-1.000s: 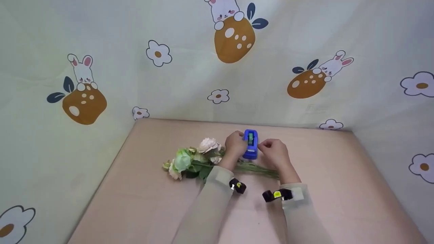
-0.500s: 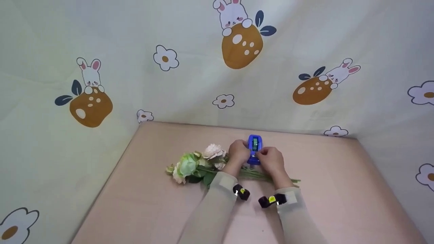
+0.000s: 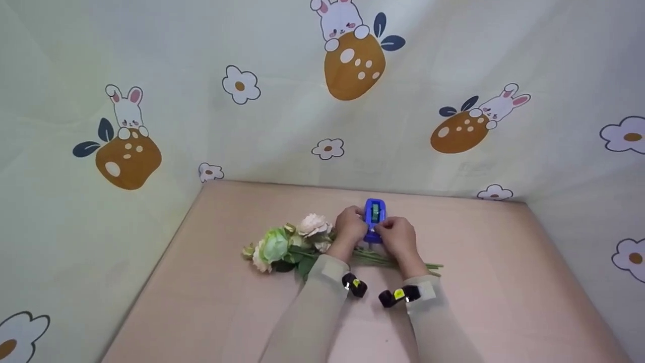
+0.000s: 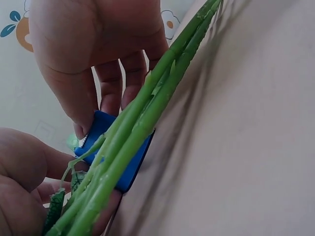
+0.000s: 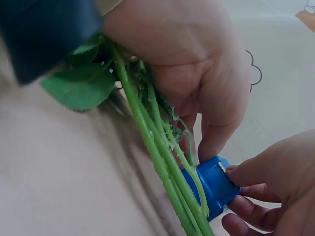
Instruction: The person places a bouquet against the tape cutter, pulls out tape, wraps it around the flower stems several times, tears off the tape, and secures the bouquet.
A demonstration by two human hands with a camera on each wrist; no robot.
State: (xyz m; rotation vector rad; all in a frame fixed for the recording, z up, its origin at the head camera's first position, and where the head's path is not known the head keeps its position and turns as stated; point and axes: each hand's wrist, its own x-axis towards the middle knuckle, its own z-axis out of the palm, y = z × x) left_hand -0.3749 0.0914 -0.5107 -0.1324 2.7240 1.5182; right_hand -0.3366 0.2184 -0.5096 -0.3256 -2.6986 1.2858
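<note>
A blue tape dispenser (image 3: pixel 373 238) with a green-looking roll (image 3: pixel 375 213) lies beyond the flower stems, its serrated cutter toward me. My left hand (image 3: pixel 350 226) grips the dispenser from its left side. My right hand (image 3: pixel 400 236) has its thumb right at the cutter teeth, its curled fingers against the dispenser's near end; a strip of tape is too hard to make out. Green stems (image 5: pixel 157 152) cross in front of the dispenser in both wrist views. They belong to a bunch of artificial-looking flowers, with a green bloom (image 3: pixel 276 245) and a pale pink one (image 3: pixel 315 224).
The flower bunch lies sideways on the beige-covered table (image 3: pixel 201 302), blooms left and stem ends (image 3: pixel 434 266) right, passing under my forearms. A printed cloth backdrop (image 3: pixel 282 121) stands behind the table's far edge. Each sleeve bears a black wrist camera, such as the right one (image 3: pixel 399 295).
My right hand has moved left from beside the dispenser to its cutter end, uncovering the stem ends. My left hand keeps its grip on the dispenser. The head view has shifted slightly.
</note>
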